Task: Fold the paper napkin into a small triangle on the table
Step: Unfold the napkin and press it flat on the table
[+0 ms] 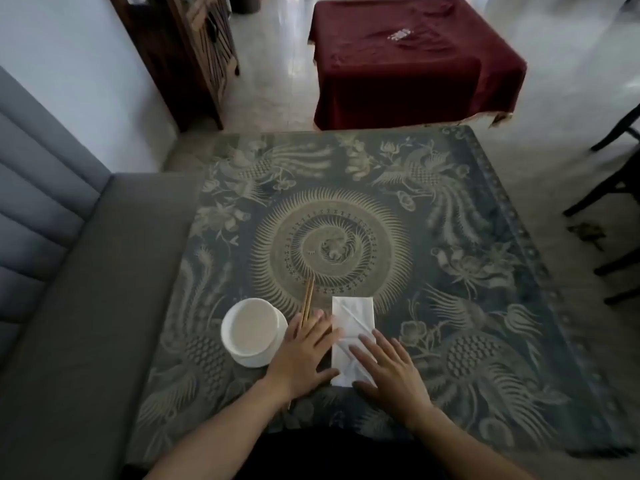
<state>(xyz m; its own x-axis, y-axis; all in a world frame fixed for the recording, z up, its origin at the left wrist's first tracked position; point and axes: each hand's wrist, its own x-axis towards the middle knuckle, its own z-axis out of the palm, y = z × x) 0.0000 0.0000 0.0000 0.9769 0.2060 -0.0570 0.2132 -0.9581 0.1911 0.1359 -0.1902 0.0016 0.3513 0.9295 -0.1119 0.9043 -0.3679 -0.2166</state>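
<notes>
A white paper napkin (352,317) lies flat on the patterned table (450,306) near its front edge, as a tall rectangle with diagonal creases. My left hand (304,355) rests flat beside its left edge, fingers spread, fingertips touching the napkin's side. My right hand (388,368) lies flat over the napkin's lower right part, fingers spread and pressing down on it. The lower corner of the napkin is hidden under that hand.
A white bowl on a white saucer (250,332) stands just left of my left hand. Wooden chopsticks (307,301) lie between bowl and napkin. A grey bench (86,306) runs along the left. A red-draped table (408,57) and dark chair legs (609,202) stand beyond.
</notes>
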